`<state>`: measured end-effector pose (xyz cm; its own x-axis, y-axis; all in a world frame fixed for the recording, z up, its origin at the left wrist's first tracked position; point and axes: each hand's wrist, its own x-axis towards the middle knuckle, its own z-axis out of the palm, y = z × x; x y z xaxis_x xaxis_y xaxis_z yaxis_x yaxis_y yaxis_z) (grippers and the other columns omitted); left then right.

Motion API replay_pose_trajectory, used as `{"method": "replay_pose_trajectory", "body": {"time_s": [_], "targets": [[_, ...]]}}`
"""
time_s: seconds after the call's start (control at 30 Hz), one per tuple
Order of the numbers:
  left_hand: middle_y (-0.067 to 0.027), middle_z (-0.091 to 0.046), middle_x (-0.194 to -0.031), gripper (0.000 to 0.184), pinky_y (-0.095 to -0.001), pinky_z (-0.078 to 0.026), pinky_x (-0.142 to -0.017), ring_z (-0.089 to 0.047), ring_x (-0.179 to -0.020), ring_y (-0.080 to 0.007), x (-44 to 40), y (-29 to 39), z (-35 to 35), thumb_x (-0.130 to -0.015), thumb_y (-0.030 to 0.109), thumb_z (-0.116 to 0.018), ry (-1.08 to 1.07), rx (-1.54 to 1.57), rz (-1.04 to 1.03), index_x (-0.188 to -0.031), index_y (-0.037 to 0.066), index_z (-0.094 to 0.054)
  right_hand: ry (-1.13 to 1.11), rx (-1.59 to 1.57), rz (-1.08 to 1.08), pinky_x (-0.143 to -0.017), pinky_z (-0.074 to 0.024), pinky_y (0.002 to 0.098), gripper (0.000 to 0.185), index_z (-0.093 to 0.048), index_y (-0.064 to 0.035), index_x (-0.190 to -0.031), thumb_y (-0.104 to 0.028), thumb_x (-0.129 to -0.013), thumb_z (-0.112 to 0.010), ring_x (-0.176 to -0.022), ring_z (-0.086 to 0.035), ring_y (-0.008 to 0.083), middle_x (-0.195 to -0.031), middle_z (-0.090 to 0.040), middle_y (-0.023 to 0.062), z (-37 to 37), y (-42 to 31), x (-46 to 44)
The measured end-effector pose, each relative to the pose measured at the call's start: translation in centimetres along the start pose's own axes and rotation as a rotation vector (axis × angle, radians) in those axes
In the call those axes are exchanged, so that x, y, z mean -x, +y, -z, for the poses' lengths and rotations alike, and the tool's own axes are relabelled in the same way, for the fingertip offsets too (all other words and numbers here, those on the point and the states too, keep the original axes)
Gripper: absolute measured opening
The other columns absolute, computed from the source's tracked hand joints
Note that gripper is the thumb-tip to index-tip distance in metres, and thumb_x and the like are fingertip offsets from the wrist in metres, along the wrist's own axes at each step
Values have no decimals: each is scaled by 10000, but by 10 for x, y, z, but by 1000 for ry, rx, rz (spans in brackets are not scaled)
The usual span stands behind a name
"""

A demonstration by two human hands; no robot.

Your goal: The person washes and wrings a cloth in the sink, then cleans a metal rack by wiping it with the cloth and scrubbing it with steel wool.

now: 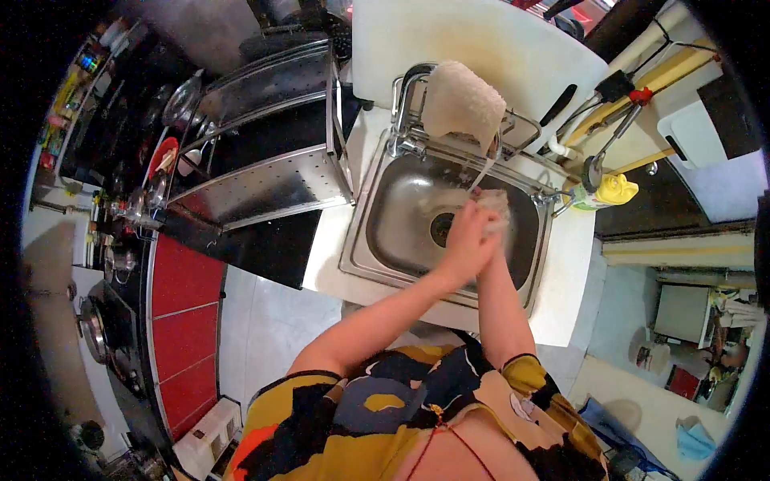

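A: Largest first?
B: Rack [269,186], metal, left of the sink [393,212]. The sink itself: steel, single basin.
A: Next?
B: Towel [461,104], pale, draped behind the sink. Bottle [614,190], yellow and upright, right of the sink.
A: Hands?
B: Left hand [465,244], over the sink: fingers curled, mostly closed on the near side of a rag. Right hand [491,250], beside and partly beneath it: fingers mostly hidden; cannot tell how far closed.
A: And the rag [493,210]?
B: Pale, bunched, inside the sink's outline, at the hands' far end, just below a thin stream of water [483,172]. Cloth by its look; material uncertain.
A: Handling?
B: Judged soft, limp, fairly light though heavier when soaked; slightly slippery, hardly fragile. Best held by the gathered middle, palms around the bulk, rather than by a loose edge.
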<state>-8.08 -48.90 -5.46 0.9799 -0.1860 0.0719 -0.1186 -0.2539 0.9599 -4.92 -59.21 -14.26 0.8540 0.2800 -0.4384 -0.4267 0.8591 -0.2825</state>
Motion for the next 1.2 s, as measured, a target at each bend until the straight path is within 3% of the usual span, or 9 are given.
{"method": "replay_pose_trajectory", "body": {"time_s": [0.13, 0.3, 0.4, 0.53, 0.63, 0.7, 0.83, 0.97, 1.2], "targets": [[-140, -464, -1212, 297, -408, -289, -1013, -389, -1176, -313, -1, -3, -6, -765, 198, -619, 75, -264, -202, -1046, 113, -575, 206, 142, 254, -842, -466, 402, 429, -544, -72, -1142, -428, -906, -499, -990, -558, 226, -1071, -586, 56, 2, 11, -21], [-165, -593, -1055, 346, -383, -435, -836, -541, -1036, -326, -74, -75, 33, -875, 339, -519, -9, -65, 307, -1059, 51, -574, 294, 309, 276, -850, -473, 363, 325, -557, -74, -1107, -338, -928, -499, -978, -581, 218, -1093, -595, 60, -50, 18, -4], [-167, -597, -1059, 355, -384, -447, -796, -550, -1023, -319, -70, -119, 36, -871, 343, -543, 192, 369, 357, -1058, 42, -568, 321, 426, 387, -795, -480, 361, 326, -589, -22, -1038, -315, -909, -530, -876, -586, 198, -945, -620, 67, -50, -15, -1], [-170, -578, -1127, 386, -384, -453, -800, -554, -1025, -321, -58, -153, 76, -821, 315, -620, 101, 222, 418, -1098, 53, -559, 359, 905, 586, -767, -479, 341, 277, -593, -7, -1022, -251, -893, -569, -856, -579, 168, -890, -621, 43, -30, -59, 6], [-155, -515, -1245, 542, -398, -403, -908, -515, -1107, -310, -54, -177, 79, -734, 300, -710, 29, -57, 247, -1198, 90, -524, 192, 885, 601, -777, -475, 308, 203, -601, 3, -994, -167, -909, -530, -859, -589, 169, -953, -623, 66, -41, -63, 8], [-115, -386, -1364, 781, -405, -322, -1016, -426, -1207, -294, -48, -148, 71, -672, 247, -756, -122, -658, 36, -1358, 173, -390, 126, 671, 502, -790, -472, 297, 213, -591, 13, -1016, -163, -910, -532, -867, -587, 160, -959, -621, 66, -68, -57, 15], [-131, -394, -1373, 960, -420, -299, -1047, -371, -1253, -358, -52, -104, 30, -593, 195, -797, -243, -264, -118, -1407, 153, -289, 135, 610, 471, -728, -484, 273, 243, -593, 6, -1065, -161, -891, -571, -807, -590, 147, -944, -628, 54, -60, -49, -6], [-138, -380, -1392, 933, -384, -344, -1021, -393, -1248, -348, -61, -81, 15, -551, 165, -823, -198, 111, 17, -1362, 120, -363, 130, 625, 454, -721, -482, 274, 261, -599, 9, -1091, -156, -890, -570, -799, -586, 136, -942, -631, 52, -79, -51, 9], [-153, -514, -992, 457, -440, -437, -768, -502, -934, -375, -55, -66, 35, -659, 9, -630, 143, -376, -96, -1105, 95, -586, 340, 1147, 529, -792, -442, 252, 343, -604, 10, -1139, -138, -830, -610, -909, -569, 136, -1031, -631, 74, -51, -70, 15]]}}
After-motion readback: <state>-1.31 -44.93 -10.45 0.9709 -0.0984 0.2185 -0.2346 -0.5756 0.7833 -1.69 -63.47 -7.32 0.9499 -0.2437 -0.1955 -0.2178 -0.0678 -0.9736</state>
